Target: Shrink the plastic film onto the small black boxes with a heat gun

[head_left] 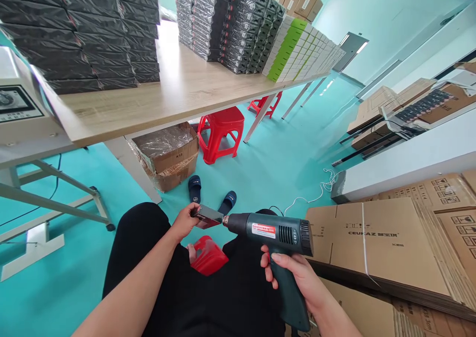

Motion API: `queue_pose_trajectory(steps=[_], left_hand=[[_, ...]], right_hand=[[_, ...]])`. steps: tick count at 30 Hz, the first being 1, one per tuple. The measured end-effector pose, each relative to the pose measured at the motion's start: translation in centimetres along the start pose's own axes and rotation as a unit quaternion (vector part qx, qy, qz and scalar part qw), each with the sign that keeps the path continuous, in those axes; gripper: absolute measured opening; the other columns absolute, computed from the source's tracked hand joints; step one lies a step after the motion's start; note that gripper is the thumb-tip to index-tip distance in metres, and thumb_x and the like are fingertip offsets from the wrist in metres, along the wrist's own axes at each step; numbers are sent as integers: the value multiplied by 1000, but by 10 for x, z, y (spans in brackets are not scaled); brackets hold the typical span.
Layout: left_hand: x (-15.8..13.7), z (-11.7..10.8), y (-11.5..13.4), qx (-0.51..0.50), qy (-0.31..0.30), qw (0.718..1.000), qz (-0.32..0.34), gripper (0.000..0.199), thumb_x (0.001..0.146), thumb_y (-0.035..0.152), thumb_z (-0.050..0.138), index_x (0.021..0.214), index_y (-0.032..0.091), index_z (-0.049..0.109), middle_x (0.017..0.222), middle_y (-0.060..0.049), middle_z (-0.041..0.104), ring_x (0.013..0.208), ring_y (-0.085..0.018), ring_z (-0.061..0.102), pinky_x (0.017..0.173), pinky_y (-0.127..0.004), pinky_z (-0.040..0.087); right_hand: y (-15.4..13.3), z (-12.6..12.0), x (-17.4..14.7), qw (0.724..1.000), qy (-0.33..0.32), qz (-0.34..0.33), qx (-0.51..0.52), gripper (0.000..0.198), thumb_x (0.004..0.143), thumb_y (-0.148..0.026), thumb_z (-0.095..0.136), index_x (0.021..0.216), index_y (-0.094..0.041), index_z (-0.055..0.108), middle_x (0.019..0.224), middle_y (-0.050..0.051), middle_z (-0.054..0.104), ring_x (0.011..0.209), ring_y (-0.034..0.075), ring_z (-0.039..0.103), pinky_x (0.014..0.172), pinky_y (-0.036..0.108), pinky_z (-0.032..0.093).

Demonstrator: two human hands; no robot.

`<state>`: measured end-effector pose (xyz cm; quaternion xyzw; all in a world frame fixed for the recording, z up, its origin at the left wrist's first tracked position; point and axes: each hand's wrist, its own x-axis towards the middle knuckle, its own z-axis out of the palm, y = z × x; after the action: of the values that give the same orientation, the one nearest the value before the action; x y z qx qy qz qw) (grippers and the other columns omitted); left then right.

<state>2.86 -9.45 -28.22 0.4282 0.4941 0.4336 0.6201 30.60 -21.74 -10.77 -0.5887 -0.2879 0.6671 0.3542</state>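
Observation:
A dark green heat gun (277, 233) points left in front of me, its handle wrapped by my right hand (288, 272). Its metal nozzle (225, 221) is close to a small, flat dark box (210, 215) with a red patch on its side; whether the two touch I cannot tell. My left hand (186, 221) grips that box at its left end, above my lap. Below it, the red stool seat (208, 257) shows between my legs.
A wooden table (178, 99) bears stacks of film-wrapped black boxes (100, 34) and white-green boxes (297, 51). Under it are an open carton (174, 156) and a red stool (223, 128). Flattened cartons (375, 242) are piled at right; a white cable (316, 195) crosses the floor.

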Motion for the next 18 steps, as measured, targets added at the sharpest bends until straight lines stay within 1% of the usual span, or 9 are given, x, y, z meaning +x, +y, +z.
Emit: queue_pose_trajectory(steps=[3, 6, 8, 10, 12, 14, 16, 18], left_hand=[[0, -1, 0, 5, -1, 1000, -2, 24, 54, 3, 55, 73, 18, 59, 66, 4, 55, 66, -13, 48, 60, -21, 34], [0, -2, -2, 14, 1, 1000, 6, 26, 54, 2, 54, 73, 18, 60, 67, 4, 55, 66, -13, 48, 61, -21, 34], [1, -3, -4, 16, -1, 1000, 11, 27, 54, 2, 53, 75, 19, 60, 68, 4, 55, 67, -13, 48, 61, -21, 34], [2, -3, -6, 12, -5, 1000, 6, 28, 54, 3, 53, 76, 19, 61, 68, 4, 56, 68, -14, 49, 61, -21, 34], [3, -3, -9, -8, -7, 1000, -16, 29, 52, 3, 53, 76, 19, 60, 67, 3, 57, 67, -15, 50, 60, -21, 36], [4, -4, -11, -55, -3, 997, -54, 32, 49, 3, 52, 76, 18, 61, 66, 3, 58, 65, -15, 51, 59, -22, 38], [5, -5, -13, -124, 6, 987, -104, 34, 46, 2, 50, 74, 17, 60, 65, 3, 59, 62, -14, 52, 56, -22, 38], [5, -5, -15, -180, 17, 972, -151, 31, 44, 4, 48, 71, 16, 59, 62, 2, 59, 57, -14, 52, 52, -23, 38]], right_hand=[[2, 1, 6, 1000, -17, 0, -13, 33, 78, -36, 62, 101, -13, 64, 83, 9, 65, 64, 18, 59, 54, 30, 46], [3, 0, 9, 1000, -10, 0, -28, 32, 79, -36, 62, 102, -14, 63, 85, 8, 66, 67, 18, 60, 56, 31, 47], [3, -1, 9, 999, -9, 8, -37, 31, 78, -35, 63, 101, -14, 63, 83, 8, 66, 65, 18, 60, 55, 31, 47], [4, -1, 9, 999, -28, 17, -41, 31, 77, -35, 63, 100, -13, 64, 83, 8, 66, 63, 18, 59, 54, 30, 46], [4, 0, 11, 999, -29, 9, -35, 32, 77, -35, 64, 100, -13, 65, 84, 9, 66, 64, 18, 59, 54, 30, 47], [4, 2, 14, 1000, -2, -9, -15, 32, 77, -37, 64, 99, -14, 65, 83, 8, 66, 65, 17, 59, 55, 30, 47], [2, 4, 17, 999, 23, -27, 12, 30, 78, -37, 64, 98, -15, 65, 80, 7, 66, 63, 17, 59, 54, 29, 47], [-1, 8, 19, 999, 10, -34, 35, 29, 78, -37, 62, 98, -15, 65, 79, 7, 65, 62, 16, 58, 53, 28, 46]])
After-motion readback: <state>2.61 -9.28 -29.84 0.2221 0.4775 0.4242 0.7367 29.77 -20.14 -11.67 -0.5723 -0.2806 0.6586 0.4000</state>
